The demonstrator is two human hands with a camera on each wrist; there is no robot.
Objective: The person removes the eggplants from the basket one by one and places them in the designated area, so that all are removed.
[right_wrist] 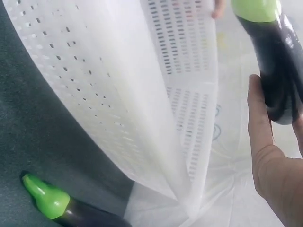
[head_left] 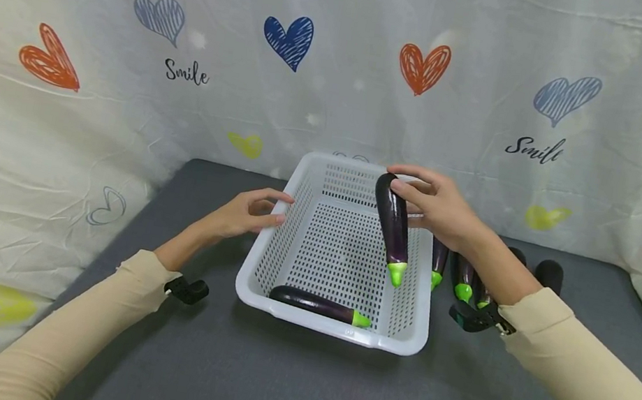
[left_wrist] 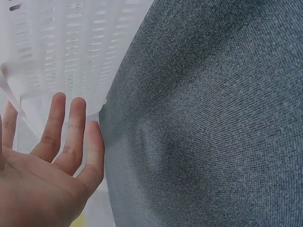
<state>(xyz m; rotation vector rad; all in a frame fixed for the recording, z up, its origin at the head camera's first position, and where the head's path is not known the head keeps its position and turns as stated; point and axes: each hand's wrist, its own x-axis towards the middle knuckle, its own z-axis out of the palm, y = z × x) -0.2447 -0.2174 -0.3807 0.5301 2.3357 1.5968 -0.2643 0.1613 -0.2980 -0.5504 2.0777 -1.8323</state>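
Observation:
A glossy dark eggplant (head_left: 393, 223) with a green stem end hangs over the right side of a white perforated plastic basket (head_left: 424, 327), stem pointing down. My right hand (head_left: 443, 210) pinches its rounded end between thumb and fingers; the right wrist view shows this eggplant (right_wrist: 279, 61) beside the hand. Another eggplant (head_left: 313, 303) lies inside the basket along the front wall. At the basket's left rim, my left hand (head_left: 239, 213) touches with thumb and index finger. In the left wrist view its other fingers (left_wrist: 75, 127) spread, lightly bent, outside the perforated wall.
Several more eggplants (head_left: 464, 277) lie on the grey cloth-covered table (head_left: 289, 393) right of the basket, partly hidden under the right forearm. Behind the table hangs a pale curtain (head_left: 342, 111) printed with hearts. A dark wrist strap device (head_left: 186, 291) sits on each wrist.

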